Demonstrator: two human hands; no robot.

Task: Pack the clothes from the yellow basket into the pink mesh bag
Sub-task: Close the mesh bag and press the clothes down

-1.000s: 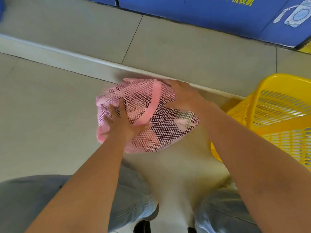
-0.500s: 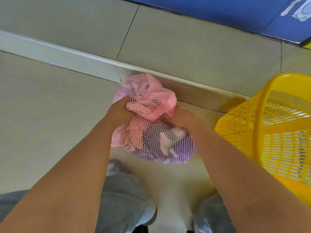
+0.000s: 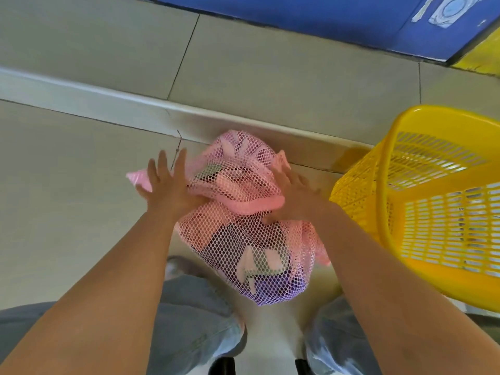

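Two hands are pressed on the stuffed pink mesh bag (image 3: 243, 239) just left of yellow basket (image 3: 438, 269): L hand (image 3: 167, 185) spread, R hand (image 3: 295, 196) flat. Packing prob. done; bag must be drawn shut next.

A single wide-angle view from the person's head looks steeply down and a little forward. It sits close: both arms (image 3: 113, 288) enter from the lower corners and meet at the bag (image 3: 243, 239) in mid-frame, with the knees (image 3: 189, 320) along the bottom edge. The right edge cuts the basket (image 3: 433, 212), floor (image 3: 67, 198) fills the left, and a blue panel (image 3: 324, 20) crosses the top.
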